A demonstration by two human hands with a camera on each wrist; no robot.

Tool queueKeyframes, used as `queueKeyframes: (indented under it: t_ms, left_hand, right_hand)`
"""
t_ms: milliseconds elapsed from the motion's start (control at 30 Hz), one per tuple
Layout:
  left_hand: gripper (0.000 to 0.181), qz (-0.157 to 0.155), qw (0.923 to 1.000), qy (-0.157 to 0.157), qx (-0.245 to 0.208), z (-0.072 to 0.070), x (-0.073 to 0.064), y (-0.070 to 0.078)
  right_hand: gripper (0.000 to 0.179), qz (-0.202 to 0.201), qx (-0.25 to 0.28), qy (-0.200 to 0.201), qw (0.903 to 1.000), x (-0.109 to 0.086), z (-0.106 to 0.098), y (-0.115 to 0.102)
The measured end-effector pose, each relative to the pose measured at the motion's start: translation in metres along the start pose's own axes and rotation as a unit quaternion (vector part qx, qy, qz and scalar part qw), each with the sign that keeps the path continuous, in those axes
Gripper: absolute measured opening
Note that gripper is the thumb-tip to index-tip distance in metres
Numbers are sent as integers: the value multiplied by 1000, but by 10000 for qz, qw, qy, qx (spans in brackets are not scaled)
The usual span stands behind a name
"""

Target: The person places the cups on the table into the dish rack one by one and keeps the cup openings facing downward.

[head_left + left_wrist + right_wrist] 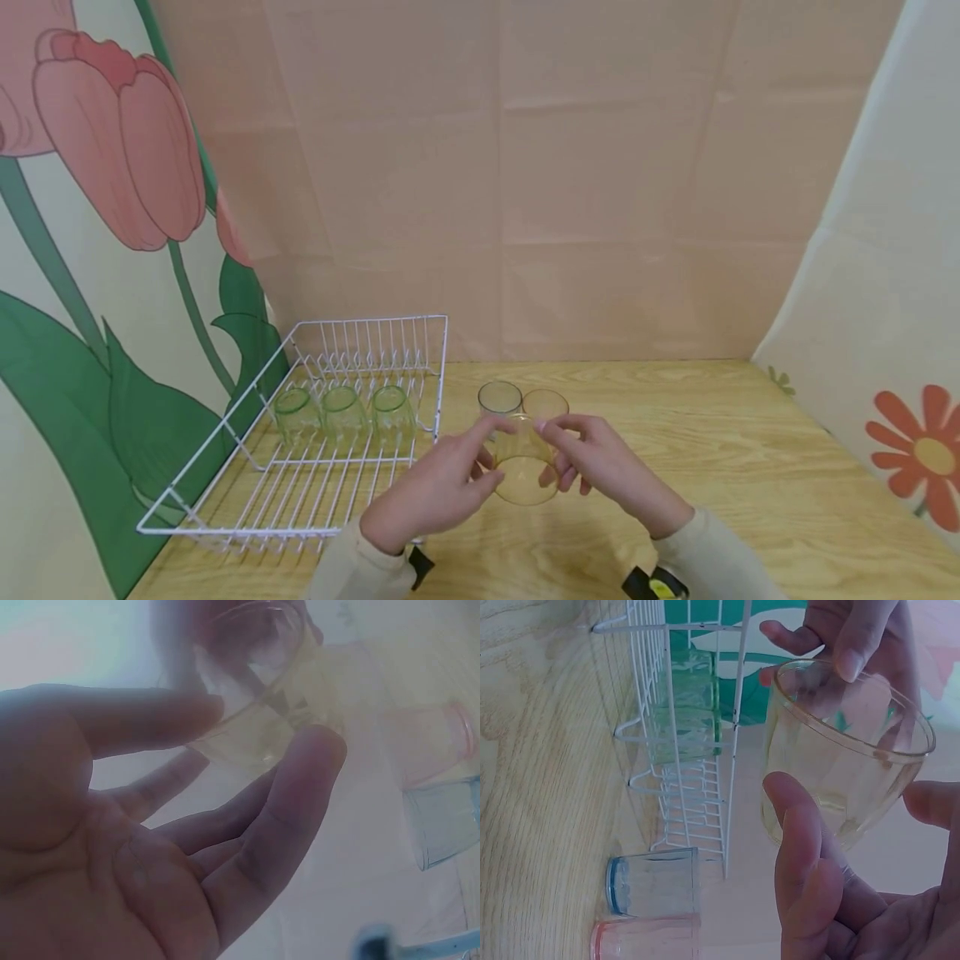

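Note:
Both hands hold a clear yellow glass over the table, its mouth tilted toward me. My left hand grips it from the left; in the left wrist view the thumb lies at the rim and the fingers reach along the side. From the right, my right hand holds the glass between thumb and fingers. Just behind it on the table stand a blue-tinted glass and a pink-tinted glass, side by side.
A white wire dish rack stands on the left of the wooden table. In it are a left green glass, a middle green glass and a right green glass in a row. Pink cloth hangs behind the table.

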State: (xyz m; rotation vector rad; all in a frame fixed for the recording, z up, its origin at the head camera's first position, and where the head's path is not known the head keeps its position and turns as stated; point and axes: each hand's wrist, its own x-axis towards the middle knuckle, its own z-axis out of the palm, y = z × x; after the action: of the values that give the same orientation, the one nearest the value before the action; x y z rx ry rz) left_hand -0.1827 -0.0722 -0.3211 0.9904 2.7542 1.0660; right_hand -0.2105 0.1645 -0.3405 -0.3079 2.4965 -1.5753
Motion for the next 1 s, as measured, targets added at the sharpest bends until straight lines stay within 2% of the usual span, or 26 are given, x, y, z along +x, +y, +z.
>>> queueKeyframes:
  t_ms: [167, 300, 467, 600, 767, 1000]
  left_hand:
    - [49, 31, 10000, -80, -45, 1, -1, -2]
    - [43, 1, 9999, -96, -111, 0, 0, -1]
    - [45, -334, 9983, -58, -481, -1, 4, 2]
    - [50, -593, 9955, 118, -727, -3, 9, 2]
    - [53, -731, 9940, 272, -767, -3, 11, 1]
    - [53, -865, 9930, 296, -752, 0, 10, -3]
  right_hand:
    - [67, -7, -104, -13, 9999, 1, 2, 0]
    - [68, -11, -182, -21, 9998, 1, 2, -1]
    - [66, -36, -247, 2, 9997, 1, 1, -1]
    - [64, -93, -285, 60, 9995, 1, 0, 0]
    - [64, -165, -318, 96, 9993, 0, 0, -2]
    - [66, -105, -342, 47, 9993, -1, 4, -3]
